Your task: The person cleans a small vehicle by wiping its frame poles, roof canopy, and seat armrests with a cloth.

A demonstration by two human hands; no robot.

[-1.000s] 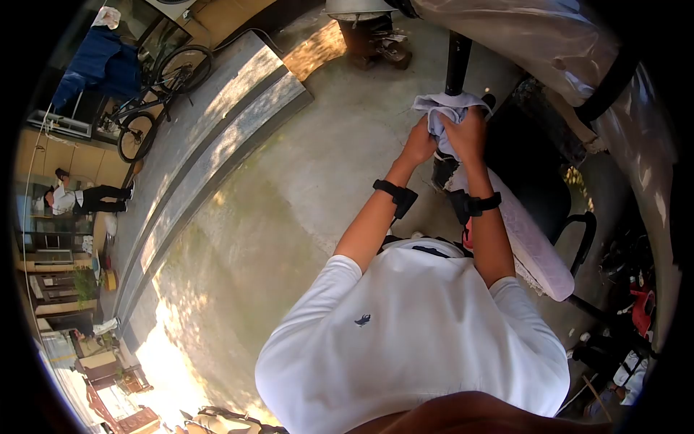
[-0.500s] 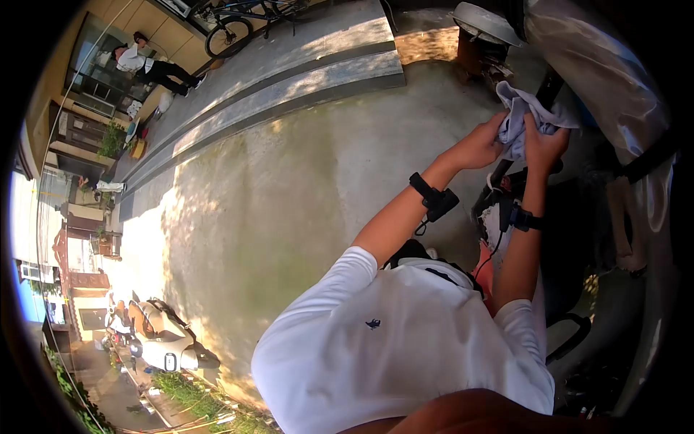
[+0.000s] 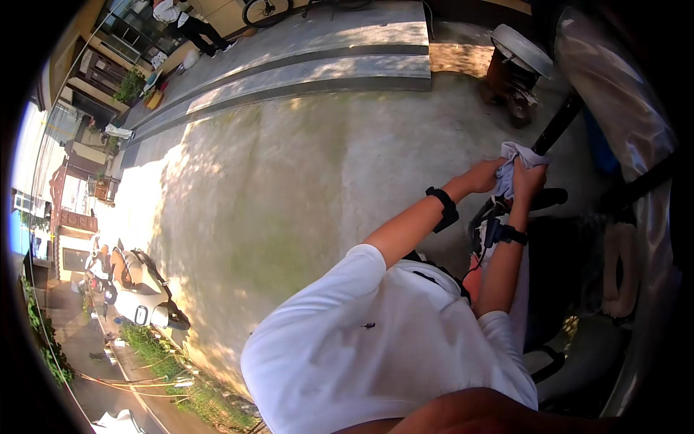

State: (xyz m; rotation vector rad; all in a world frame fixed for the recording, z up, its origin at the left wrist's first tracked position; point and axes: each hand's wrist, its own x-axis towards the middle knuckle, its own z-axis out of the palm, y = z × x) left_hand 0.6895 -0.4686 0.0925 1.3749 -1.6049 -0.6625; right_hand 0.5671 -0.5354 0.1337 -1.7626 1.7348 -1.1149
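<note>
At the right of the frame both hands close on a crumpled pale grey cloth point(image 3: 512, 173): the left hand point(image 3: 483, 176) grips its left side, the right hand point(image 3: 528, 182) its right side, each wrist wearing a black strap. Just behind the cloth a black slanted pole point(image 3: 557, 124) rises toward the upper right. A sunlit concrete floor point(image 3: 289, 181) fills the centre. A white scooter point(image 3: 141, 289) stands at the lower left, and another person point(image 3: 184, 18) crouches at the top left.

cloth point(image 3: 512, 173) between both hands, against pole point(image 3: 555, 126); scooter point(image 3: 137, 289) far left; steps point(image 3: 289, 69) beyond.
</note>
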